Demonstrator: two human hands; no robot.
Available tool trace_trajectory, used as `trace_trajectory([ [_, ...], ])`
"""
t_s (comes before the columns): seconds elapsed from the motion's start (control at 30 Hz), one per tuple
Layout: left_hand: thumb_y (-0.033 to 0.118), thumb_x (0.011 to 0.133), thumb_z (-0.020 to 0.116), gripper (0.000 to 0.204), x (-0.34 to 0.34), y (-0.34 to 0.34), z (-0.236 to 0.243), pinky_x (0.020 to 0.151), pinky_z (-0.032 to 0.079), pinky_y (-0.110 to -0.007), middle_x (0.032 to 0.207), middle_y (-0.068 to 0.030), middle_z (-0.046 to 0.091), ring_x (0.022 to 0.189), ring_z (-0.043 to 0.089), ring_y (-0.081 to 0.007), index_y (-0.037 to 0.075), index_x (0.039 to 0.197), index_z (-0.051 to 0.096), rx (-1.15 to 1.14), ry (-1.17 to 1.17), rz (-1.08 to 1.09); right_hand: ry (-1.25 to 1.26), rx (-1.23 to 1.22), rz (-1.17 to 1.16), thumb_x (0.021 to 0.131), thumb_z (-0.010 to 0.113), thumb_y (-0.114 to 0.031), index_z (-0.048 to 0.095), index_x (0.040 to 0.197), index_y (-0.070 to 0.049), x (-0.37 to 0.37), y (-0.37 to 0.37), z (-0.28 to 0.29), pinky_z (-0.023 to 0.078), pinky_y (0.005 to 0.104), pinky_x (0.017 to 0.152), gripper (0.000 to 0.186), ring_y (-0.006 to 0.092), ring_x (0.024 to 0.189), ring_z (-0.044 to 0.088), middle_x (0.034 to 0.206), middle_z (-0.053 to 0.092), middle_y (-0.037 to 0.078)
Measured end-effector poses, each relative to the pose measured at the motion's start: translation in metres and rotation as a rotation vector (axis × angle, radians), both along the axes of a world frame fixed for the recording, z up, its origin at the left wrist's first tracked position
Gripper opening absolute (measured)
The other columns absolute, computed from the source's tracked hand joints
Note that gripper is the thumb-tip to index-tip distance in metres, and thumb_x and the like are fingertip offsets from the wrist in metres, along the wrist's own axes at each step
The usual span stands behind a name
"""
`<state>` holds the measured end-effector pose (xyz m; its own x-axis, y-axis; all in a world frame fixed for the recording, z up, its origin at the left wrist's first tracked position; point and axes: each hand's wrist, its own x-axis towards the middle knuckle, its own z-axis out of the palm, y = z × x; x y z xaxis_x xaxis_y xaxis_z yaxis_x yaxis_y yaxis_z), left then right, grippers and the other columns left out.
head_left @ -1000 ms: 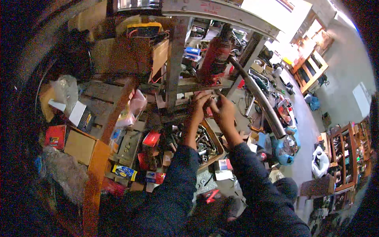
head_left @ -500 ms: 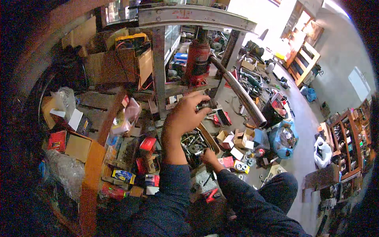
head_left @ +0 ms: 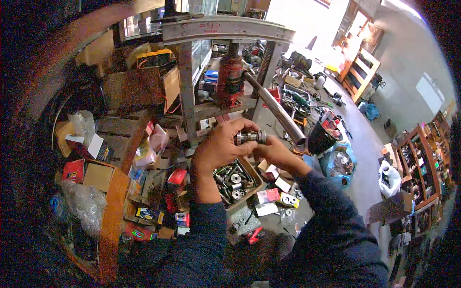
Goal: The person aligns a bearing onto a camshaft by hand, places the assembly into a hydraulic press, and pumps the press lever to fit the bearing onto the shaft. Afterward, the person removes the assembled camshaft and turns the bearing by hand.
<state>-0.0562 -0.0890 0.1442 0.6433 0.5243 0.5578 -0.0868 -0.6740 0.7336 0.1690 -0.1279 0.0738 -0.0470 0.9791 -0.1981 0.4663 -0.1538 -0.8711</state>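
Observation:
My left hand (head_left: 215, 146) is closed around a short, shiny metal cylinder with ringed steps (head_left: 250, 137), lying roughly level. At its right end, my right hand (head_left: 278, 153) meets it with fingers bent round it; part of the grip is hidden. Whether a second small piece is in the right fingers, I cannot make out. Just below both hands sits a tray (head_left: 244, 201) filled with loose metal parts, among them bolts and round washer-like rings.
Ahead stands a grey metal press frame (head_left: 225, 30) with a red bottle jack (head_left: 230, 79). A long steel pipe (head_left: 281, 113) sticks out toward my right. Small cartons (head_left: 266, 204) and a blue bag (head_left: 340, 165) lie right; a wooden beam (head_left: 114, 216) runs along the left.
My right hand has come up from the tray to the metal cylinder in my left hand. The cylinder is now turned level between both hands, and the view has shifted slightly.

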Motion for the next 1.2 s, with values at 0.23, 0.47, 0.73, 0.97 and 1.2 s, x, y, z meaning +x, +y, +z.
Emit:
trace_trajectory([
  [0.23,0.016,0.078,0.069,0.03,0.031,-0.024,0.002,0.083,0.048,-0.032,0.095,-0.0109,0.061,0.093,0.061,-0.0202,0.001,0.104,0.061,0.041,0.005,-0.191,0.249,0.412,-0.145,0.088,0.068,-0.017,0.06,0.115,0.001,-0.008,-0.105,0.068,0.049,0.0237,0.076,0.034,0.0083,0.084,0.06,0.097,0.066,0.005],
  [0.47,0.022,0.069,0.078,0.039,0.057,-0.056,0.0,0.075,0.05,-0.03,0.087,-0.0083,0.063,0.081,0.063,-0.0171,0.003,0.099,0.061,-0.079,-0.012,-0.093,0.362,0.447,-0.188,0.087,0.068,-0.008,0.061,0.116,0.0,0.001,-0.129,0.077,0.052,0.0234,0.067,0.031,0.0093,0.08,0.063,0.093,0.068,0.004],
  [0.73,0.018,0.063,0.082,0.044,0.084,-0.061,-0.016,0.078,0.051,-0.03,0.091,-0.0059,0.064,0.086,0.062,-0.0141,0.001,0.098,0.061,-0.273,-0.139,-0.137,0.366,0.424,-0.177,0.087,0.068,-0.008,0.061,0.113,0.001,0.024,-0.132,0.073,0.051,0.0231,0.067,0.029,0.0084,0.077,0.062,0.091,0.068,0.004],
  [0.97,0.007,0.07,0.073,0.037,0.091,-0.069,-0.013,0.079,0.052,-0.034,0.094,-0.0078,0.061,0.089,0.062,-0.0193,0.006,0.103,0.057,-0.002,-0.145,-0.037,0.399,0.453,-0.183,0.083,0.07,-0.003,0.06,0.109,0.0,0.034,-0.133,0.071,0.051,0.0232,0.069,0.029,0.0079,0.076,0.061,0.09,0.066,0.003],
  [1.2,0.004,0.075,0.07,0.03,0.093,-0.072,-0.01,0.078,0.053,-0.03,0.098,-0.0063,0.062,0.092,0.061,-0.0142,0.004,0.103,0.058,-0.186,-0.148,-0.115,0.381,0.5,-0.212,0.078,0.069,0.002,0.057,0.106,0.002,0.035,-0.141,0.074,0.049,0.0276,0.085,0.029,0.0119,0.094,0.06,0.1,0.062,0.004],
])
